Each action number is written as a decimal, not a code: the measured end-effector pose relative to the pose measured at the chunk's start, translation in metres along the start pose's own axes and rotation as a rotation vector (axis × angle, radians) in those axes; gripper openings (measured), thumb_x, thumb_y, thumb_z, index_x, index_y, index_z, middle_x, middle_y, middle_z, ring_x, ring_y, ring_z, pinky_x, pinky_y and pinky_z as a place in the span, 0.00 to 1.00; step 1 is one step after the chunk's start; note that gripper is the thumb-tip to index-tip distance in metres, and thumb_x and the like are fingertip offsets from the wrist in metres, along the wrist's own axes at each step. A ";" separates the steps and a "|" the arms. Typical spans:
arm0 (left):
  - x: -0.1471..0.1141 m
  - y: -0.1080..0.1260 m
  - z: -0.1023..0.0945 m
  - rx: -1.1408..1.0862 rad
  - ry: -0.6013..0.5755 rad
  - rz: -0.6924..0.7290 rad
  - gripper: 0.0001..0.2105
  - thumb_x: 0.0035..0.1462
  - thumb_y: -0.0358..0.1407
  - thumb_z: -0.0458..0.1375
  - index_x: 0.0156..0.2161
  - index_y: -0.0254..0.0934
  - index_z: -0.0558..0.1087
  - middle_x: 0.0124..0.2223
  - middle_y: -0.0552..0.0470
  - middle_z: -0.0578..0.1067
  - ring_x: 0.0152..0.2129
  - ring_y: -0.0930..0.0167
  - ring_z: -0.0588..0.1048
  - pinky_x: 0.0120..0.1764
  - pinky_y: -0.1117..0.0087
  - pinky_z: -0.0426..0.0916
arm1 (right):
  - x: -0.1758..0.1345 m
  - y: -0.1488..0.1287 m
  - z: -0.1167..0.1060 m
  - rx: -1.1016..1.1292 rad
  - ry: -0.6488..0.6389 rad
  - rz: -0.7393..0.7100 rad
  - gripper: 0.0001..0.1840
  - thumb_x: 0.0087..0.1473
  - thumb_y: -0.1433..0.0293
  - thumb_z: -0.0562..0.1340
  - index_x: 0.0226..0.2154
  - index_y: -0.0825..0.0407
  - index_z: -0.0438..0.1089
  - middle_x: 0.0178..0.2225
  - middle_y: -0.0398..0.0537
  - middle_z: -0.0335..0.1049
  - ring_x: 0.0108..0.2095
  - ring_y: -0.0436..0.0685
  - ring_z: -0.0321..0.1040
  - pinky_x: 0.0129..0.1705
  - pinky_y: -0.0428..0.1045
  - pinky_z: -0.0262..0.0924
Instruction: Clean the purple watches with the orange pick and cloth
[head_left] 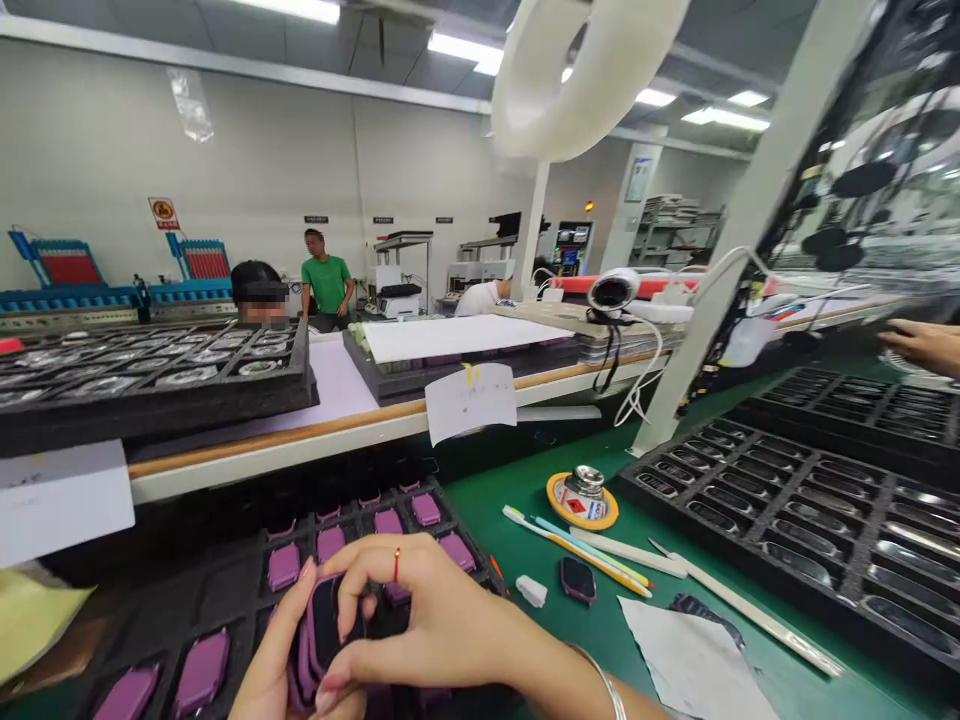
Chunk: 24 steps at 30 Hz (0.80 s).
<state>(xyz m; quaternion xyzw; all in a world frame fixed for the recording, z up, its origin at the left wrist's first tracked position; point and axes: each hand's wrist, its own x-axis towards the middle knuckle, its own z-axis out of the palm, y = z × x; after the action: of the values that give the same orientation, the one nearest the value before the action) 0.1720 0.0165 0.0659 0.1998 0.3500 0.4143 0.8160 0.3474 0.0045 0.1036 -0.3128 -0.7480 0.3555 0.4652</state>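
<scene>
My left hand (264, 655) is wrapped round a small stack of purple watch cases (304, 655), held above a black foam tray (225, 582). My right hand (442, 620), with a ring and a bangle, curls its thumb and fingers about the top case, which has a glossy black face (325, 612). Part of the stack is hidden behind my fingers. More purple watch cases (202, 672) sit in the tray's pockets. One dark-faced watch case (577, 580) lies apart on the green mat, right of my right hand.
Toothbrushes (577, 550), a metal-topped bottle (583, 497), a white cloth (686, 655) and a pale stick (765, 615) lie on the mat. Trays of glass covers (810, 520) stand at right, near another person's hand (922, 345). A shelf (375, 432) crosses ahead.
</scene>
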 end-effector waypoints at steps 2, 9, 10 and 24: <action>-0.009 0.000 0.020 -0.128 0.026 -0.035 0.13 0.62 0.38 0.62 0.28 0.33 0.76 0.19 0.53 0.73 0.07 0.82 0.61 0.10 0.83 0.53 | -0.001 -0.002 0.001 -0.034 0.021 -0.029 0.11 0.46 0.69 0.76 0.27 0.51 0.73 0.40 0.46 0.79 0.42 0.53 0.76 0.44 0.44 0.69; -0.009 0.006 0.028 -0.209 -0.102 -0.184 0.28 0.71 0.43 0.48 0.30 0.20 0.77 0.17 0.50 0.69 0.09 0.82 0.64 0.12 0.85 0.54 | -0.002 0.004 0.005 -0.136 0.081 -0.039 0.06 0.53 0.72 0.72 0.28 0.50 0.75 0.48 0.51 0.80 0.44 0.56 0.78 0.40 0.47 0.72; -0.009 0.007 0.026 -0.218 -0.115 -0.170 0.26 0.71 0.43 0.49 0.31 0.21 0.77 0.18 0.50 0.70 0.09 0.82 0.65 0.12 0.85 0.54 | -0.002 0.006 0.006 -0.170 0.125 -0.064 0.06 0.53 0.71 0.71 0.27 0.50 0.75 0.47 0.51 0.80 0.44 0.57 0.78 0.40 0.48 0.72; -0.013 0.006 0.016 -0.124 -0.212 -0.131 0.18 0.53 0.47 0.68 0.34 0.29 0.81 0.29 0.45 0.82 0.09 0.82 0.66 0.15 0.81 0.61 | -0.018 0.008 0.009 -0.257 0.159 -0.146 0.33 0.50 0.63 0.75 0.57 0.44 0.68 0.56 0.53 0.70 0.59 0.63 0.68 0.62 0.61 0.65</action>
<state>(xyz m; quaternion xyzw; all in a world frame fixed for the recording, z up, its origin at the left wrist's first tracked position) 0.1751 0.0092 0.0855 0.1683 0.2477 0.3575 0.8846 0.3470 -0.0070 0.0855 -0.3415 -0.7689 0.1961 0.5037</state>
